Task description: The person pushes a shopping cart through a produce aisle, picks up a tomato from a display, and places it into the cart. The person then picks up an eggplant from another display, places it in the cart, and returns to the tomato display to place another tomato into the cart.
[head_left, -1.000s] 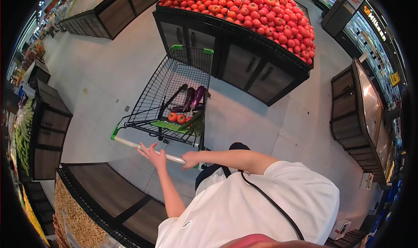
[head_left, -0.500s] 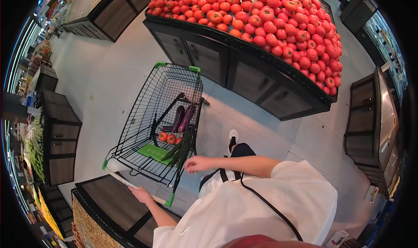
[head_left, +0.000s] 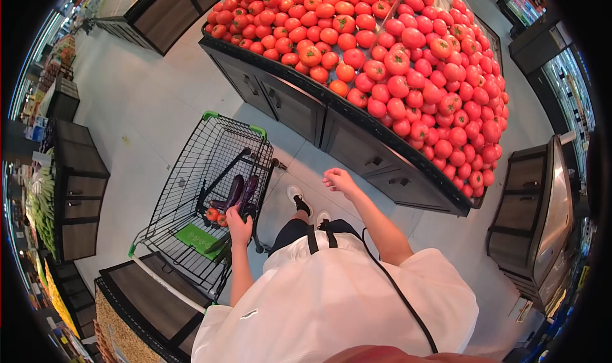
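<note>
My left hand [head_left: 238, 225] is over the near side of the wire shopping cart [head_left: 191, 152], fingers partly spread; I cannot tell whether it touches the rim. Just beyond its fingers, red tomatoes [head_left: 212, 214] lie in the cart beside dark purple eggplants [head_left: 236, 188]. Long dark green vegetables [head_left: 221, 244] rest near a green panel [head_left: 194, 237], partly hidden by the cart's side. My right hand [head_left: 339, 180] hangs in the air with loosely bent fingers and nothing visible in it. It is nearest the front of the stand heaped with tomatoes [head_left: 395, 86].
Dark cabinets [head_left: 255, 86] form the base of the tomato stand. A grain-filled bin [head_left: 124, 328] stands close at lower left, beside the cart's white handle [head_left: 166, 283]. Another cabinet [head_left: 519, 200] is on the right, and green produce [head_left: 41, 203] is at far left.
My left hand has left the cart handle and moved forward to the cart's side. My right hand has reached out toward the tomato stand, which now appears closer.
</note>
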Demonstrator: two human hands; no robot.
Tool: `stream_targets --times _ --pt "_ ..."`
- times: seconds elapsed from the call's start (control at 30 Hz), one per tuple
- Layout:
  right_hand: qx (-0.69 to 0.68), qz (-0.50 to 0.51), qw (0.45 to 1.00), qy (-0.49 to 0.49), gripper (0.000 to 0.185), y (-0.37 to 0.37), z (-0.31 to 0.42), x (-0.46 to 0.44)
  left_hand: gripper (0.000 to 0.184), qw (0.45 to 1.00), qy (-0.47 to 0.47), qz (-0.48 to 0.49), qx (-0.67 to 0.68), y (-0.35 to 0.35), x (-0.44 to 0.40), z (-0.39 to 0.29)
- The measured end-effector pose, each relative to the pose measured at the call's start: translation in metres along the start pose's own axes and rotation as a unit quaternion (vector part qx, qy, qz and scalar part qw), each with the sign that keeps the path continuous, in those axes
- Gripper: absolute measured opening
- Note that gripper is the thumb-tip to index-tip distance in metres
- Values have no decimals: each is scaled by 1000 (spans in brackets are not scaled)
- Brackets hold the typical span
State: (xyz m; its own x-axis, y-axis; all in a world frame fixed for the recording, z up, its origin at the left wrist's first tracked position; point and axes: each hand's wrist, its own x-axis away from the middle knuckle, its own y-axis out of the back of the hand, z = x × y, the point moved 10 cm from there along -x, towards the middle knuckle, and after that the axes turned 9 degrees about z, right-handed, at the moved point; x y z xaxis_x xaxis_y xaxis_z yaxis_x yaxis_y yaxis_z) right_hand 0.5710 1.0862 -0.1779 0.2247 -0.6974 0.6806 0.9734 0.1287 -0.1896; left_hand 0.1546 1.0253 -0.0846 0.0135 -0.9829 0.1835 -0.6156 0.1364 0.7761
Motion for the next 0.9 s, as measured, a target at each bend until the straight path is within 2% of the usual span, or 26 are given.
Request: stream_targets --times 0.03,0.17,0.3,0.37,0.43,0.53,0.63,0.67,0.77,0.83,0.87,0.9 --pt "2 26 1000 -11 21 -9 3 -4 54 999 -2 -4 40 -12 -23 -6" --pt "28 88 994 -51 24 -24 19 -15 48 997 19 3 68 -49 -100 -25" --pt "92 113 989 -40 25 -29 73 -33 45 993 33 -3 116 -70 -152 -27" --pt "136 115 984 4 27 -31 131 -44 44 985 21 8 169 -79 -175 -32" --pt "187 104 974 68 26 -26 198 -65 40 987 7 0 160 -82 -203 -37" --pt "231 76 948 207 23 -20 310 -92 37 981 -40 27 186 -73 -240 -59" --pt "266 47 918 292 23 -26 426 -107 34 970 -23 51 235 -48 -288 -90" --pt "299 50 894 329 23 -26 462 -120 31 976 -61 31 209 -36 -310 -107" --pt "351 38 849 392 25 -21 556 -164 27 952 -90 73 285 -19 -392 -151" --pt "404 -26 792 456 28 -13 619 -193 25 933 -119 68 332 10 -468 -195" --pt "395 -56 800 448 32 -8 644 -205 24 921 -145 63 357 24 -503 -223" --pt "447 -90 763 458 33 -4 666 -218 25 916 -152 57 367 41 -536 -251"
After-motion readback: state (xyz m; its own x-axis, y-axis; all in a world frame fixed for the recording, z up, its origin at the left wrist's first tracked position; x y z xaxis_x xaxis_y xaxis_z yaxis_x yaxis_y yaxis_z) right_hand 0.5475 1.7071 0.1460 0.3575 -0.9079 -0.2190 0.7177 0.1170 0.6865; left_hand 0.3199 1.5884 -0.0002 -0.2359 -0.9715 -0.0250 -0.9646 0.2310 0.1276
